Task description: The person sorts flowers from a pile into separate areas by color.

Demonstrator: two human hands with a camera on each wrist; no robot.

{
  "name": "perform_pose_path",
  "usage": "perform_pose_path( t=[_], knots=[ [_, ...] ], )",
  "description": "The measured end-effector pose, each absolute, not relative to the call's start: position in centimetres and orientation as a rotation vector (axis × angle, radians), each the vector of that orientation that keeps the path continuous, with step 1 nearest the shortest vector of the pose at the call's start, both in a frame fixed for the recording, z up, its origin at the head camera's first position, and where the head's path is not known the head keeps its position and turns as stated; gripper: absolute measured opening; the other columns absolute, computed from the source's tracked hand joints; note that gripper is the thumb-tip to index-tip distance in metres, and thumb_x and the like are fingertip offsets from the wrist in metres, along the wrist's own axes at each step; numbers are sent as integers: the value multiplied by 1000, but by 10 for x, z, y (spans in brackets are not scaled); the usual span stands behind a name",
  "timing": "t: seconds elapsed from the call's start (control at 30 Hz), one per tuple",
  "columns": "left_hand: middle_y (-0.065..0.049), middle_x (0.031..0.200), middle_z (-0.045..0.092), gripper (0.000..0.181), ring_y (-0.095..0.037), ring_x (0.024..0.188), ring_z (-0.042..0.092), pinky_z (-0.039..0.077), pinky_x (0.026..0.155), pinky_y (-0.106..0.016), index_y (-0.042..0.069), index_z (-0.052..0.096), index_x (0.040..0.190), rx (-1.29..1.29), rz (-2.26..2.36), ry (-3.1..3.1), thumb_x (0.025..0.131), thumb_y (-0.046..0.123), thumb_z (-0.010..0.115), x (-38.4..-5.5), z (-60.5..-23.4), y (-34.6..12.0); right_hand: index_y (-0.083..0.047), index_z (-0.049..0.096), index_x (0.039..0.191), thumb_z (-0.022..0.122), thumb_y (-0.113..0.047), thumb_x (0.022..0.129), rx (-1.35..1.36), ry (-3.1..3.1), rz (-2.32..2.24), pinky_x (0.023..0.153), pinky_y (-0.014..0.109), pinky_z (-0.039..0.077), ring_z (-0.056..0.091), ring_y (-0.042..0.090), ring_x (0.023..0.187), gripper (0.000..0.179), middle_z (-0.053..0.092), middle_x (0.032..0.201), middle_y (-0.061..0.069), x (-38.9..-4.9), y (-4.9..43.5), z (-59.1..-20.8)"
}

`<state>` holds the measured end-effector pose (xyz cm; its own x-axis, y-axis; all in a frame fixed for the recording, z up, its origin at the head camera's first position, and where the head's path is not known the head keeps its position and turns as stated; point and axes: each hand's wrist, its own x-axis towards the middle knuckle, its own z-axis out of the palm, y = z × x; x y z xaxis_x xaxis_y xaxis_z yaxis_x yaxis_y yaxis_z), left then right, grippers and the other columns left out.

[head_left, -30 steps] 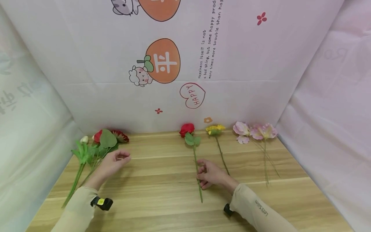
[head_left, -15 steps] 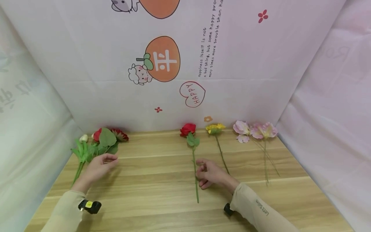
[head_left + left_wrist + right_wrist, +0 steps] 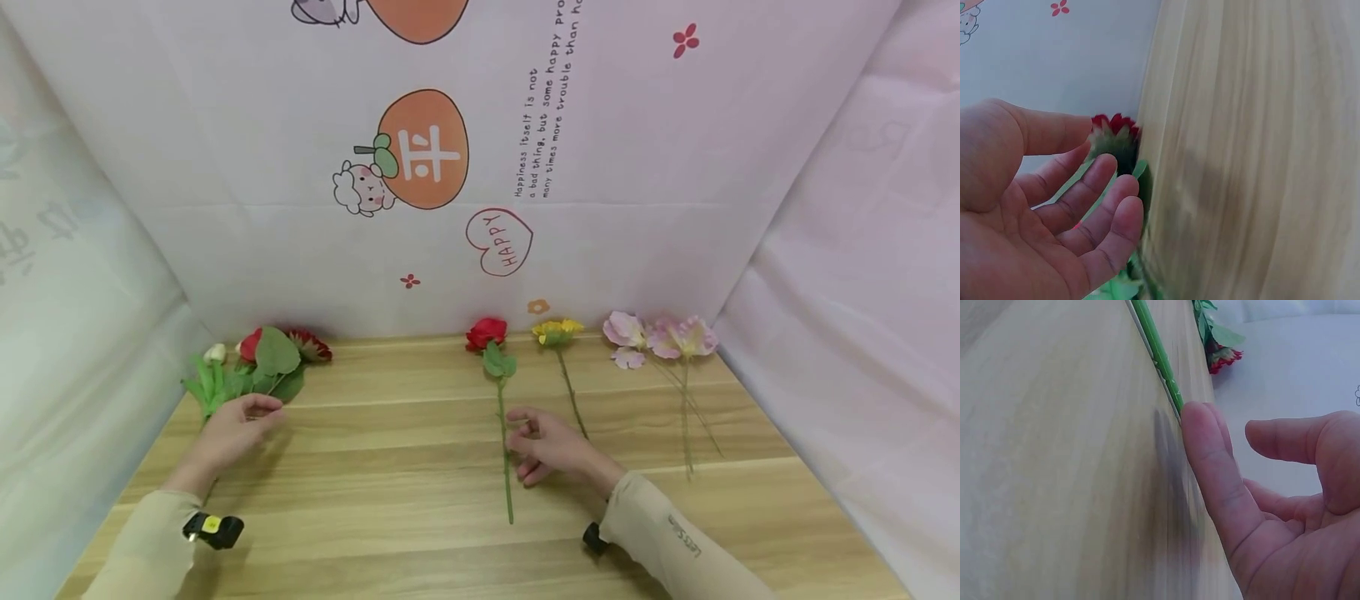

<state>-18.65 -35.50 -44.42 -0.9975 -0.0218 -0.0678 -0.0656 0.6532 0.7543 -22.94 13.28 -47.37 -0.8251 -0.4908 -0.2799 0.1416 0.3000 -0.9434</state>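
Note:
My left hand, fingers loosely bent and thumb apart, hovers over the stems of the flowers at the left. Nothing is between its fingers in the left wrist view. Just beyond it lie a dark red flower, a red rose behind a broad green leaf, and a white bud with bright green leaves. Beside the long stem of a single red rose is my right hand, its fingers parted. In the right wrist view a fingertip overlaps that green stem, with a gap below the thumb.
Right of the single rose lies a yellow flower, its lower stem partly hidden by my right hand. Pale pink flowers with thin crossed stems lie farther right. A printed white cloth rises along the back edge of the wooden table.
My left hand has drawn back leftward over the left flowers. The single rose's stem has swung slightly left and now lies beside my right hand, whose fingers have loosened from it.

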Motion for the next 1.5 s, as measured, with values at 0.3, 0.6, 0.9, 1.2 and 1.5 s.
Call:
perform_pose_path(
  t=[0.3, 0.6, 0.9, 1.2, 1.5],
  knots=[
    [-26, 119, 62, 46, -25, 96, 60, 52, 70, -28, -11, 55, 127, -96, 1184, 2872, 106, 30, 57, -190, -435, -378, 3, 38, 150, 60, -12, 103, -311, 2016, -1575, 64, 46, 63, 68, 26, 68, 53, 55, 117, 23, -227, 137, -467],
    [-33, 117, 62, 41, -48, 107, 60, 54, 83, -48, -14, 58, 122, -77, 1012, 2963, 106, 23, 55, -192, -435, -413, 2, 41, 148, 58, -11, 104, -322, 2021, -1583, 65, 45, 63, 68, 25, 68, 49, 53, 118, 24, -226, 141, -466],
    [-32, 109, 63, 34, -50, 102, 59, 51, 82, -56, -17, 59, 115, -103, 918, 2997, 104, 14, 53, -186, -442, -439, 3, 44, 145, 60, -12, 103, -354, 2011, -1586, 64, 44, 63, 68, 24, 67, 47, 53, 115, 26, -225, 142, -465],
    [-35, 108, 63, 43, -30, 84, 66, 54, 69, -34, -22, 55, 119, -192, 982, 2862, 97, 13, 64, -178, -452, -458, 4, 45, 141, 59, -10, 104, -359, 2013, -1576, 65, 44, 63, 67, 24, 68, 43, 52, 112, 23, -225, 144, -466],
    [-19, 96, 64, 56, -16, 72, 63, 59, 63, -30, -28, 41, 129, -290, 1141, 2680, 92, 7, 64, -178, -452, -459, 6, 46, 141, 60, -10, 103, -363, 2007, -1585, 64, 43, 63, 67, 23, 67, 43, 54, 111, 23, -225, 144, -468]
  ],
)
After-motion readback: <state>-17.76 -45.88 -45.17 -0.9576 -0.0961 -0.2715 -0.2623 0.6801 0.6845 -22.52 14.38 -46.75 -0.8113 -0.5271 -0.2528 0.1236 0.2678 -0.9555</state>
